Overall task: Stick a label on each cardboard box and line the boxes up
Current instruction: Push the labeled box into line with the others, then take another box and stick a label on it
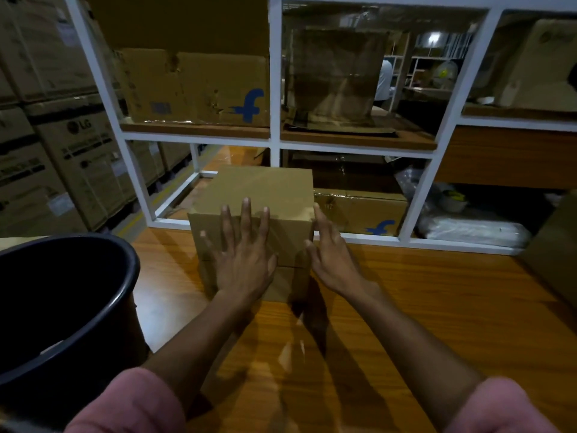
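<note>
- We see a plain brown cardboard box (256, 195) standing on a glossy orange-brown wooden table (437, 307), close to the table's far edge and right in front of a white metal shelving frame (276, 120).
- This box appears to sit on a second box of the same kind, for a seam runs across the near face partway down; we cannot tell more about the lower one.
- Our left hand (243, 257) lies flat against the near face of the box, fingers straight and spread, the fingertips reaching up over the top edge.
- Our right hand (331, 254) is at the box's right near corner, fingers relaxed and extended, one fingertip touching the upper right corner; it grasps nothing.
- Both forearms come out of pink sleeves (131, 401) at the bottom of the view.
- A round black plastic bucket (93, 307) stands on the table to the left, near the box but not touching it.
- Behind the frame, worn cardboard cartons with a blue "f" logo (193, 85) rest on the shelves.
- At far left stands a stack of large printed cartons (62, 157).
</note>
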